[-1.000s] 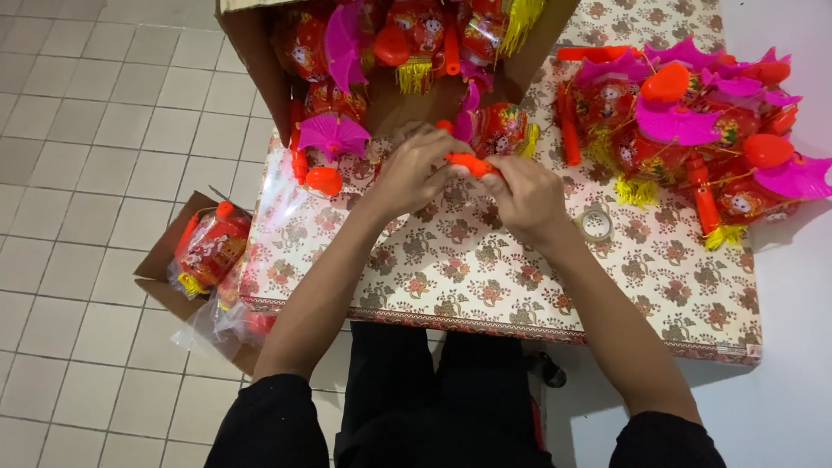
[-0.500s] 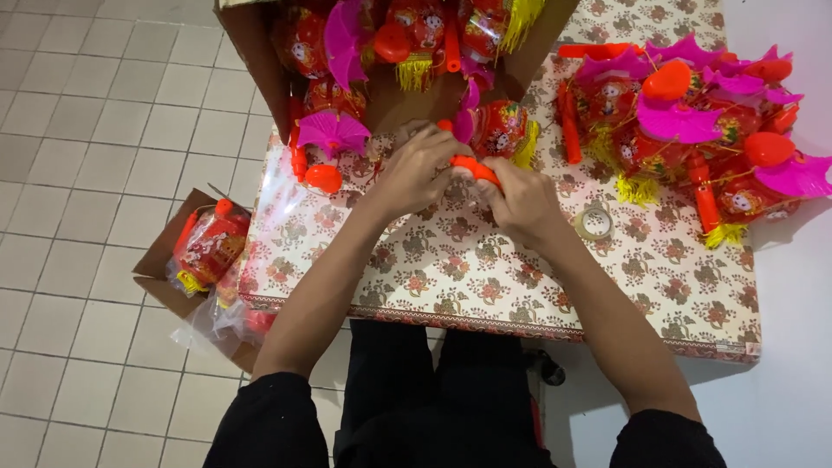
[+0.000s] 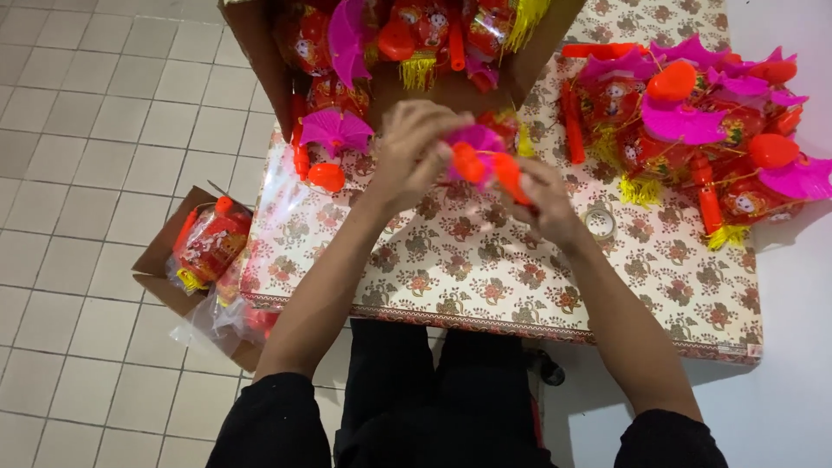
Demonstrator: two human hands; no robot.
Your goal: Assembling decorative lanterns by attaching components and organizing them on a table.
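Observation:
Over the flower-patterned table [image 3: 485, 277] both my hands hold one toy lantern [image 3: 482, 154]: a magenta pleated top, orange plastic parts and a red body. My left hand [image 3: 418, 147] grips its left side, fingers curled around the magenta top. My right hand [image 3: 542, 201] holds its orange handle from the right. The lantern is lifted a little above the tabletop, just in front of the open cardboard box [image 3: 269, 69].
The box holds several finished lanterns with yellow tassels. A heap of more lanterns [image 3: 693, 130] lies at the table's right end. A tape roll [image 3: 600, 221] sits beside my right wrist. On the tiled floor at left, a small carton [image 3: 165, 260] holds bagged lanterns.
Both hands have lifted the lantern slightly and turned it. Its magenta top now shows between my fingers, where before mainly the orange handle was visible.

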